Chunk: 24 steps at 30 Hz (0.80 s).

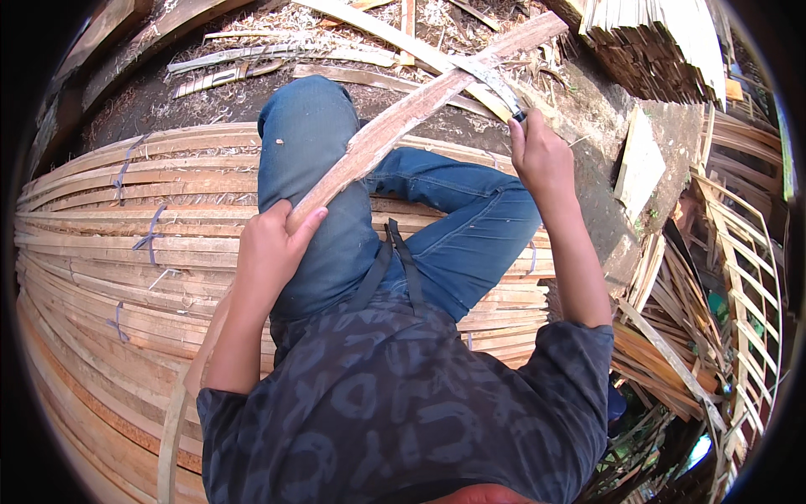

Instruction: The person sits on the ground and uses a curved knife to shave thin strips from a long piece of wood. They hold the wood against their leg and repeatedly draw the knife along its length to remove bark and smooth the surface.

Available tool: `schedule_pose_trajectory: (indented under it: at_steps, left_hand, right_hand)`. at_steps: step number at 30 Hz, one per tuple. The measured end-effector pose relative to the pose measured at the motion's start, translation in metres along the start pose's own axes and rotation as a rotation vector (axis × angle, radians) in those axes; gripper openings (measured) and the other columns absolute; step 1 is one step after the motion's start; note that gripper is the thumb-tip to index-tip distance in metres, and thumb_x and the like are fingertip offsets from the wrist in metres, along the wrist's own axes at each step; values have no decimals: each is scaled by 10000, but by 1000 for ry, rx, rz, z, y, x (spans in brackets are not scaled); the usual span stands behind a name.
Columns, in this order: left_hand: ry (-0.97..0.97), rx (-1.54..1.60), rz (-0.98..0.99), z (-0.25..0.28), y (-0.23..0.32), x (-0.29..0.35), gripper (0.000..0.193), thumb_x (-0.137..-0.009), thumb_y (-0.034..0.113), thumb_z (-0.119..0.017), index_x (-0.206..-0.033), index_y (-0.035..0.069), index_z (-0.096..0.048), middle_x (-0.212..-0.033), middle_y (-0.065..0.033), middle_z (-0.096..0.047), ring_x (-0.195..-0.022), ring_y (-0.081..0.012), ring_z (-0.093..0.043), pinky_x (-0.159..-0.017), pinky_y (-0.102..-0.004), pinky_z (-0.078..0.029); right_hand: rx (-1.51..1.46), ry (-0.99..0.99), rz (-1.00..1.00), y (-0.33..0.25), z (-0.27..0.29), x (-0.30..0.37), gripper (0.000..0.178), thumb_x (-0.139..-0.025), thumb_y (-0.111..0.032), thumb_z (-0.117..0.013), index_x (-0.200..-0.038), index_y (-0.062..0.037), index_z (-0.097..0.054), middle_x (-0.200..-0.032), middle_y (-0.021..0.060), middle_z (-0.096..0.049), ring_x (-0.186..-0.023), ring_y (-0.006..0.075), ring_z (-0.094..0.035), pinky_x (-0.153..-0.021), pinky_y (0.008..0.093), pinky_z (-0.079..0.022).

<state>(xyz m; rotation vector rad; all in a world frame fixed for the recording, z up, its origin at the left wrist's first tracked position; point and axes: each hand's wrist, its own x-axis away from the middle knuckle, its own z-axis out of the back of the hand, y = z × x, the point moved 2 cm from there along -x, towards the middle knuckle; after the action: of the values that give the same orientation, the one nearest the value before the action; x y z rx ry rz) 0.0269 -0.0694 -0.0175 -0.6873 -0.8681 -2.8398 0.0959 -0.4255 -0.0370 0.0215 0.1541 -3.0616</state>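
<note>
A long rough wooden plank (pixel 382 134) runs slantwise from my left side up to the far right, lying across my raised left knee. Its near end is gripped in my left hand (pixel 275 239), with the thumb on top. My right hand (pixel 544 160) is closed around the dark handle of a knife (pixel 495 81). The knife's pale blade lies across the plank's far part, touching or just over it; I cannot tell which.
Bundles of wooden slats (pixel 75 248), tied with purple string (pixel 149 233), lie under and beside my legs. Shavings and loose strips (pixel 281 57) cover the ground ahead. Stacked boards (pixel 651 50) stand far right, with a wooden lattice (pixel 743 277) and scrap pieces (pixel 672 323) nearer.
</note>
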Motion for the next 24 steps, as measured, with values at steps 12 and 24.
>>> schedule_pose_trajectory:
  at_steps: [12,24]
  left_hand:
    - [-29,22,-18,-1,2,3,538,-852,435,-674,-667,-55,-550,-583,-273,-546,-561,-433,-580,-516,-447,-447]
    - [9,-8,-4,-1,-1,-2,558,-853,441,-676,-639,-55,-537,-568,-273,-532,-548,-435,-572,-504,-441,-439]
  right_hand:
    - [118,96,97,80,-11,-26,293,-971,-349,-495,-886,-69,-492,-631,144,-626,-562,331,-642,-466,438,-493]
    - [-12,-85,284,-37,5,17,314,-944,-360,-544,-855,-61,-505,-648,138,-617,-537,300,-640,-473,392,-514]
